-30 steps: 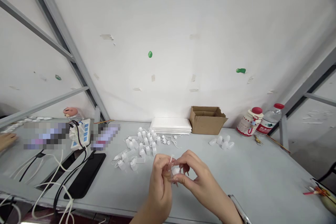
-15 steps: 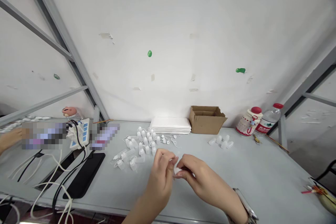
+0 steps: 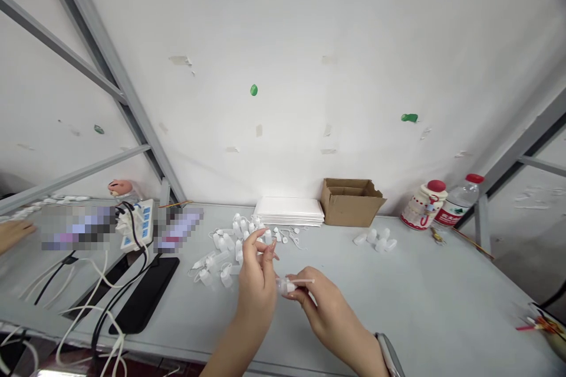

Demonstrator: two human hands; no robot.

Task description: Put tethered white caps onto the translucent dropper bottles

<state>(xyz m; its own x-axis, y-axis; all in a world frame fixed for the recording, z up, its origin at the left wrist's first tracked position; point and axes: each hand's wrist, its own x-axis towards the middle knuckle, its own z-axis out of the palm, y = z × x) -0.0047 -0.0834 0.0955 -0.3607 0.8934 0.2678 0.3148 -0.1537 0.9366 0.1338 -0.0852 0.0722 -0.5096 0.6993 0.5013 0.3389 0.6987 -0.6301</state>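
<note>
My right hand [image 3: 319, 300] pinches a small translucent bottle [image 3: 283, 286] by its white cap, low over the grey table [image 3: 398, 306]; a thin strap sticks out to the right. My left hand [image 3: 257, 277] is just left of the bottle with its fingers raised and apart, holding nothing. Behind my left hand lies a cluster of similar small white bottles [image 3: 218, 260]. Loose white caps with straps [image 3: 284, 234] lie to their right. Several small translucent pieces [image 3: 379, 241] sit further right.
A white paper stack [image 3: 288, 212] and an open cardboard box [image 3: 354, 206] stand by the wall. A flask [image 3: 423, 207] and water bottle [image 3: 457, 203] are at right. Black power bank [image 3: 144, 296], power strip [image 3: 140, 225] and cables lie left. Another person's hand [image 3: 15, 234] is at far left.
My left hand has moved left and opened. The bottle now shows in my right hand, which has shifted slightly left. The other person's hand has drawn back left.
</note>
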